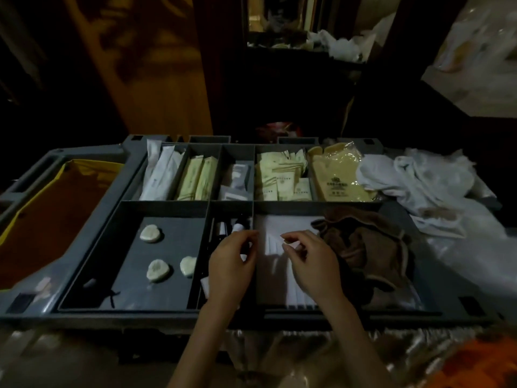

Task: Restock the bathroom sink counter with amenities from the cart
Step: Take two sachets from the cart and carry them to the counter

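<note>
1. Located right hand (pixel 310 264) over the near-right compartment of the cart tray (pixel 140 315), close to the near edge. Thumb and forefinger pinched on a small pale item (pixel 288 242), too dim to identify.
2. Located left hand (pixel 230 264) just beside it, over the narrow near-middle compartment. Fingers curled, a scrap of white showing at the fingertips. Cannot tell whether grasping or merely curled.
3. Under and just beyond the right hand: white packets (pixel 275 239), fanned in a stack, long axes running near edge to far edge. Judged the closest stock, with the right hand the nearer of the two.
4. Touching that stack on its right: brown cloth (pixel 363 242), heaped against the right side of the same compartment.
5. Beyond the left fingertips: small white-capped items (pixel 237 227) in the narrow compartment; orientation unclear.
6. Near-left compartment: three round soaps (pixel 151 233), lying flat, well apart from both hands. Left hand nearer.
7. Far row, left corner to right: long white sachets (pixel 159 172), long cream packets (pixel 198 175), cream square sachets (pixel 279 177), yellow bag (pixel 335 175). All beyond a forward reach from either hand.
8. Judged stage: still selecting at the cart. No sink counter in view.
9. Judged next move: lift along the packets' long axis, toward the near edge, to avoid dragging the cloth.
</note>
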The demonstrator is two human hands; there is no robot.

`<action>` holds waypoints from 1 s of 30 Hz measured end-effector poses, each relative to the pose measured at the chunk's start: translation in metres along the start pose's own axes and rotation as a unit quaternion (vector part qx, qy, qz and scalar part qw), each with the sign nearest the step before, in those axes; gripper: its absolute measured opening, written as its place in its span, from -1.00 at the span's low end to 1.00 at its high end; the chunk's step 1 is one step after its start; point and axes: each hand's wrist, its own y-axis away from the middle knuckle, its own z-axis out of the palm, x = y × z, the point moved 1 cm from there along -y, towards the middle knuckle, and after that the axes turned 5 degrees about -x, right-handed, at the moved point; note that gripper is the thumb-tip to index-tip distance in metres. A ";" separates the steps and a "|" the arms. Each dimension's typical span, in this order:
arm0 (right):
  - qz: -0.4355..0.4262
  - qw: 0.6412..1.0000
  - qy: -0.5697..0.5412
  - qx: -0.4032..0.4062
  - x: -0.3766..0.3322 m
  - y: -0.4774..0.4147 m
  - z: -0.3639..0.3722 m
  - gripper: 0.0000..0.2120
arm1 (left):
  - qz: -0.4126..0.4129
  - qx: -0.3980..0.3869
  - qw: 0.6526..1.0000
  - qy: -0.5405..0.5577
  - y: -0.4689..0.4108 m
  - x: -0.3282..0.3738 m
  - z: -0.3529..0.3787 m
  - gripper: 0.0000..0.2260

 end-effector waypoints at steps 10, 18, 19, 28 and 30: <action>0.008 1.000 0.026 0.009 0.031 -0.036 -0.001 -0.86 | -0.011 -0.032 0.999 -0.005 -0.049 -0.007 0.034 -0.74; -0.013 1.000 0.003 0.004 0.029 -0.073 -0.001 -0.86 | -0.012 -0.004 1.000 0.026 -0.092 -0.013 0.041 -0.79; -0.013 1.000 -0.003 0.012 0.028 -0.080 -0.002 -0.86 | -0.015 -0.008 0.999 0.028 -0.103 -0.015 0.043 -0.80; 0.104 0.987 0.118 -0.015 0.025 -0.153 0.025 -0.76 | -0.012 -0.005 0.999 0.036 -0.138 -0.053 0.046 -0.80; 0.162 0.973 0.150 -0.061 0.027 -0.163 0.034 -0.67 | -0.004 0.001 0.999 0.033 -0.139 -0.052 0.048 -0.79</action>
